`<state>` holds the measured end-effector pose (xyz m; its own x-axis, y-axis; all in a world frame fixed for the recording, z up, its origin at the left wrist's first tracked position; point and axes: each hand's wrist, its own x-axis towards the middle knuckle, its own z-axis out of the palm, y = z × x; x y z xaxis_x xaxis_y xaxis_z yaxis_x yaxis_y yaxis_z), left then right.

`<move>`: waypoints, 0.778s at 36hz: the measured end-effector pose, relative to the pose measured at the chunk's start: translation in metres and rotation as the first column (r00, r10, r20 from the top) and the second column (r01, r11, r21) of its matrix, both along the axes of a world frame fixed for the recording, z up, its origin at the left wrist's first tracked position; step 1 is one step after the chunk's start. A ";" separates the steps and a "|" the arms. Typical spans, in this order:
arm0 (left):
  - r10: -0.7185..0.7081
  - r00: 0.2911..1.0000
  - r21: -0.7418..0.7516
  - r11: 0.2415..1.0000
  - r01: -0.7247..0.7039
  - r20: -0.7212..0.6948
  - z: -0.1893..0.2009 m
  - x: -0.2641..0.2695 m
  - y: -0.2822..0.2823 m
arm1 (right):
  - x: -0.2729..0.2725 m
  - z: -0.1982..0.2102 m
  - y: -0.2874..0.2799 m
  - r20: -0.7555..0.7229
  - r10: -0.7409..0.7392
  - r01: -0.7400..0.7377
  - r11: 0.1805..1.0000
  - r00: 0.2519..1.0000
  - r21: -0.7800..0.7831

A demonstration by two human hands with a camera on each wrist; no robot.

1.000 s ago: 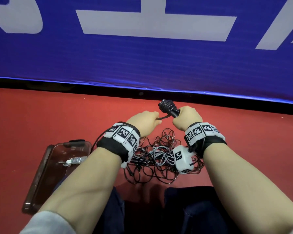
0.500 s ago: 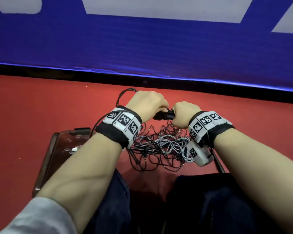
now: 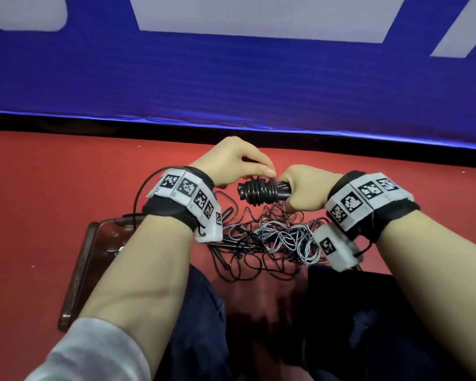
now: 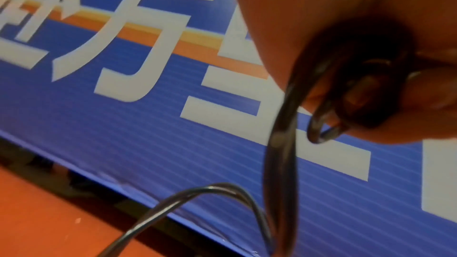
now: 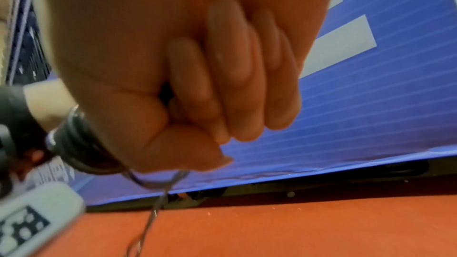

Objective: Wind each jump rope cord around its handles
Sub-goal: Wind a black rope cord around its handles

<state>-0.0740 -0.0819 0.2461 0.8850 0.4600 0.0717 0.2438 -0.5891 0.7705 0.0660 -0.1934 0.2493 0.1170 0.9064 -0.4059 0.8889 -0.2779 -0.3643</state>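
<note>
My right hand (image 3: 300, 192) grips the black jump rope handles (image 3: 282, 191), which lie level and point left. Black cord is coiled in several tight turns (image 3: 259, 191) round their left part. Above the coil, my left hand (image 3: 248, 169) pinches the cord against it with thumb and fingers. In the left wrist view the black cord (image 4: 281, 155) runs down from the pinching fingers (image 4: 371, 120) and loops away. The right wrist view has my fist (image 5: 197, 85) closed round the handles, with the coil (image 5: 79, 144) at its left. A tangle of black and grey cords (image 3: 270, 240) lies on the red floor under both hands.
A brown tray (image 3: 94, 259) sits on the floor at my left forearm. A blue banner wall (image 3: 231, 78) stands close ahead, with a dark gap at its foot. My knees in dark trousers (image 3: 368, 325) are below the tangle.
The handles dropped from pointing up and away to lying level. My left hand went from beside them to over the coil, carrying the cord round. The camera tilted.
</note>
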 end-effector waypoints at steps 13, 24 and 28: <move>0.225 0.955 -0.397 0.908 -0.134 0.194 0.002 0.011 -0.004 | 0.006 0.042 -0.006 -0.581 -0.161 0.278 0.953 0.798 0.117; 0.202 0.979 -0.156 0.968 -0.197 0.020 0.007 0.025 -0.044 | 0.013 0.037 -0.002 -0.596 -0.392 0.540 0.838 0.701 0.083; 0.217 0.973 -0.099 0.970 -0.224 -0.082 0.004 0.026 -0.048 | 0.012 0.028 0.003 -0.491 -0.436 0.543 0.835 0.754 0.091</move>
<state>-0.0481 -0.1295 0.2496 0.7621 0.6458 -0.0467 0.4138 -0.4303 0.8023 0.0776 -0.1906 0.2775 0.4298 0.8419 -0.3264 0.3842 -0.4976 -0.7776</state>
